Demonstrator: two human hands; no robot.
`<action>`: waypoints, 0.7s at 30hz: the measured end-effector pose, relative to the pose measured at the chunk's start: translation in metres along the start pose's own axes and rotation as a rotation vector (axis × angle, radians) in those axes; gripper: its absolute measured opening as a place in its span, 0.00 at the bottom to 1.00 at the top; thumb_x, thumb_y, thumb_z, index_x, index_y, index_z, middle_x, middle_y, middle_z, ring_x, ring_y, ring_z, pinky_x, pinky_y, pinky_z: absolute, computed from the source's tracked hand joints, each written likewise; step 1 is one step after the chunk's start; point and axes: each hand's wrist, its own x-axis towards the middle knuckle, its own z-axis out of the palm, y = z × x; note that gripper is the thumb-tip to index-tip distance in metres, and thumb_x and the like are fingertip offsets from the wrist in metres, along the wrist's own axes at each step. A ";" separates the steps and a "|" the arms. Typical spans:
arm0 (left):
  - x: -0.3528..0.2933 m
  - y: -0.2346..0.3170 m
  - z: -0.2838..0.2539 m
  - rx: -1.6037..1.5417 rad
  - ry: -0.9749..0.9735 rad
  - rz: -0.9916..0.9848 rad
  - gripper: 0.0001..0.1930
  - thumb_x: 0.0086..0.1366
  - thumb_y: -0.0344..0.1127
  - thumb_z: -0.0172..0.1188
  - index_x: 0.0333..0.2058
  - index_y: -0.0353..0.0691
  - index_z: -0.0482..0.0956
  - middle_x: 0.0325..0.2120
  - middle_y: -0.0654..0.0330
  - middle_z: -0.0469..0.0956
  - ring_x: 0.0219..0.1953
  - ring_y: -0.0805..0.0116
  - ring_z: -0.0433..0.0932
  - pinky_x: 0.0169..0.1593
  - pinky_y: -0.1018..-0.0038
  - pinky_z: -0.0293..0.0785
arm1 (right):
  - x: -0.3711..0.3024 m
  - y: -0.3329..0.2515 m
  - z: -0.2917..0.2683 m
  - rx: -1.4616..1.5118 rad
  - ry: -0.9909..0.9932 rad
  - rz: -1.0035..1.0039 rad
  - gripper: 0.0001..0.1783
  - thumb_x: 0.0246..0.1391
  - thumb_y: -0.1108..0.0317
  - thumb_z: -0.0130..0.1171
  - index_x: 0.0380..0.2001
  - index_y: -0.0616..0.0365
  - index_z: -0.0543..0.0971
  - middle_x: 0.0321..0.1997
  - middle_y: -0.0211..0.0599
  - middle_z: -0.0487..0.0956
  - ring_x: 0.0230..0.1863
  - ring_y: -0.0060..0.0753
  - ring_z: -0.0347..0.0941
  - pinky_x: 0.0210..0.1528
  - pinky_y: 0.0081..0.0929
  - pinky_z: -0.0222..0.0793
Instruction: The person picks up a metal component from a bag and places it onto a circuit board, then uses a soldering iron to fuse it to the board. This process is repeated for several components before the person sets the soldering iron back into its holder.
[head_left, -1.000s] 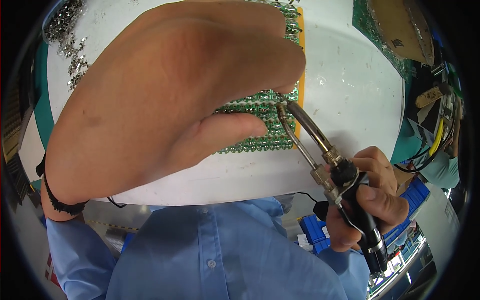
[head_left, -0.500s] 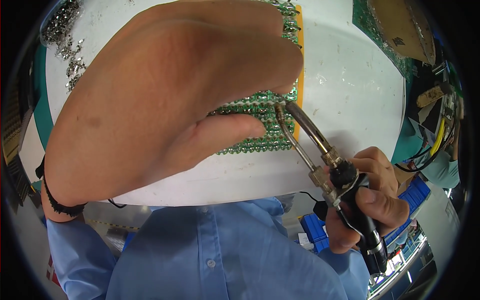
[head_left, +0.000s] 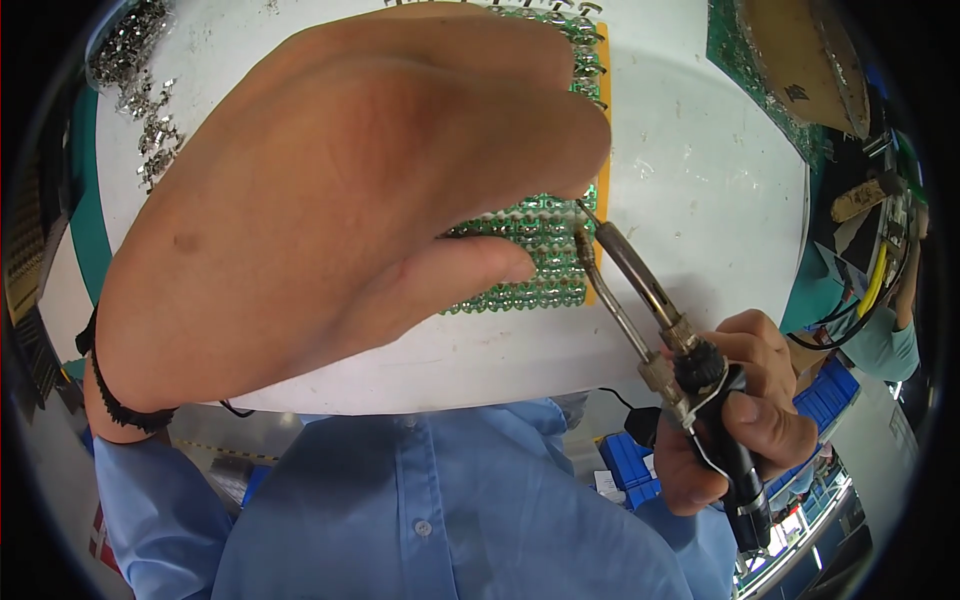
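Observation:
A green circuit board panel (head_left: 520, 280) with rows of shiny solder joints lies on the white table, an orange-yellow strip (head_left: 603, 130) along its right edge. Over it spreads my left hand (head_left: 390, 170). Its thumb rests low on the panel, apart from the bent fingers, and board shows in the gap. The fingertips are mostly hidden, so I cannot see if a small part is under them. My right hand (head_left: 755, 400) is closed round the black handle of a soldering iron (head_left: 640, 275) with a solder feed tube alongside. Its thin tip is close under my left index finger, by the panel's right edge.
Small shiny metal pieces (head_left: 158, 140) trail from a clear bag (head_left: 130, 45) at the far left. A brown board (head_left: 805, 65) lies on a green one at the far right. Blue bins (head_left: 628, 465) stand below the table; a person's green sleeve (head_left: 885, 345) is at right.
The soldering iron has shifted a little right and toward me, its feed tube nearer the panel's right edge. My left hand has moved only slightly, keeping its pose over the panel.

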 end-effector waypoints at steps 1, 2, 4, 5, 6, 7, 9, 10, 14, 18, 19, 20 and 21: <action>0.002 0.001 -0.001 0.035 -0.032 -0.011 0.22 0.36 0.33 0.72 0.34 0.34 0.79 0.28 0.55 0.70 0.30 0.57 0.70 0.32 0.65 0.66 | -0.001 0.000 0.000 -0.005 0.016 -0.003 0.29 0.58 0.39 0.51 0.47 0.53 0.68 0.24 0.45 0.79 0.19 0.31 0.68 0.23 0.27 0.58; 0.004 0.003 -0.003 0.070 -0.064 -0.022 0.22 0.36 0.33 0.72 0.34 0.34 0.79 0.28 0.55 0.70 0.30 0.57 0.70 0.32 0.65 0.66 | -0.003 0.001 0.000 -0.010 0.032 -0.006 0.29 0.58 0.39 0.51 0.46 0.53 0.68 0.24 0.46 0.79 0.19 0.31 0.67 0.23 0.27 0.58; 0.007 0.007 -0.006 0.141 -0.123 -0.039 0.22 0.36 0.33 0.72 0.34 0.34 0.79 0.28 0.55 0.70 0.30 0.57 0.69 0.32 0.64 0.65 | -0.006 0.001 0.002 -0.017 0.074 -0.017 0.28 0.58 0.40 0.51 0.46 0.54 0.68 0.23 0.46 0.79 0.19 0.31 0.67 0.23 0.27 0.58; 0.008 0.009 -0.008 0.178 -0.151 -0.046 0.22 0.36 0.32 0.72 0.34 0.34 0.79 0.27 0.55 0.70 0.30 0.57 0.69 0.32 0.64 0.65 | -0.008 0.001 0.004 -0.022 0.115 -0.025 0.28 0.58 0.40 0.51 0.46 0.54 0.68 0.23 0.46 0.79 0.19 0.31 0.67 0.23 0.27 0.58; 0.009 0.012 -0.010 0.181 -0.146 -0.039 0.22 0.36 0.32 0.72 0.34 0.34 0.79 0.27 0.55 0.70 0.30 0.57 0.69 0.32 0.64 0.65 | -0.009 0.001 0.005 -0.026 0.157 -0.034 0.28 0.59 0.40 0.50 0.46 0.54 0.67 0.23 0.46 0.79 0.18 0.31 0.67 0.23 0.27 0.58; 0.009 0.017 -0.011 0.156 -0.144 -0.050 0.22 0.36 0.32 0.72 0.34 0.34 0.79 0.27 0.55 0.70 0.30 0.57 0.69 0.32 0.64 0.65 | -0.010 0.000 0.007 -0.033 0.157 -0.040 0.28 0.59 0.40 0.50 0.46 0.54 0.67 0.23 0.46 0.79 0.18 0.31 0.67 0.23 0.27 0.58; 0.010 0.022 -0.013 0.108 -0.138 -0.072 0.22 0.36 0.32 0.72 0.35 0.34 0.79 0.27 0.55 0.70 0.30 0.57 0.69 0.32 0.64 0.65 | -0.010 0.000 0.013 -0.040 0.229 -0.043 0.27 0.59 0.41 0.50 0.45 0.54 0.67 0.22 0.45 0.78 0.18 0.31 0.67 0.23 0.28 0.59; 0.009 0.020 -0.013 0.112 -0.134 -0.065 0.22 0.36 0.32 0.72 0.35 0.34 0.79 0.27 0.55 0.70 0.30 0.57 0.69 0.32 0.64 0.65 | -0.009 0.000 0.014 -0.042 0.265 -0.044 0.27 0.59 0.41 0.49 0.44 0.54 0.66 0.21 0.45 0.78 0.18 0.31 0.67 0.23 0.28 0.59; 0.002 0.006 -0.012 0.114 -0.137 -0.026 0.22 0.38 0.31 0.72 0.36 0.33 0.78 0.28 0.54 0.71 0.30 0.56 0.69 0.33 0.63 0.65 | -0.003 -0.002 0.003 -0.065 0.066 -0.010 0.26 0.60 0.41 0.49 0.43 0.54 0.65 0.19 0.43 0.77 0.17 0.30 0.67 0.22 0.28 0.59; 0.004 0.006 -0.013 0.124 -0.123 0.001 0.22 0.39 0.30 0.72 0.36 0.33 0.78 0.28 0.54 0.71 0.31 0.54 0.69 0.33 0.63 0.66 | 0.006 -0.001 0.007 -0.080 0.060 -0.022 0.27 0.59 0.40 0.49 0.42 0.54 0.65 0.18 0.41 0.76 0.16 0.29 0.66 0.21 0.29 0.60; 0.004 0.006 -0.014 0.125 -0.128 -0.004 0.22 0.39 0.30 0.72 0.36 0.33 0.78 0.28 0.54 0.71 0.31 0.54 0.69 0.34 0.63 0.66 | 0.007 -0.001 0.006 -0.080 0.059 -0.021 0.27 0.59 0.40 0.49 0.42 0.54 0.65 0.18 0.41 0.76 0.16 0.29 0.66 0.21 0.29 0.60; 0.005 0.007 -0.014 0.125 -0.133 -0.010 0.22 0.39 0.30 0.72 0.36 0.32 0.78 0.28 0.54 0.71 0.32 0.54 0.69 0.34 0.63 0.66 | 0.007 -0.001 0.005 -0.086 0.046 -0.014 0.27 0.59 0.40 0.49 0.42 0.54 0.65 0.18 0.41 0.75 0.16 0.29 0.66 0.21 0.28 0.60; 0.005 0.007 -0.014 0.126 -0.138 -0.016 0.22 0.39 0.30 0.72 0.36 0.32 0.78 0.28 0.54 0.71 0.32 0.54 0.69 0.34 0.63 0.66 | 0.007 -0.001 0.004 -0.091 0.033 -0.007 0.27 0.59 0.40 0.49 0.42 0.54 0.65 0.18 0.40 0.75 0.16 0.29 0.66 0.21 0.28 0.60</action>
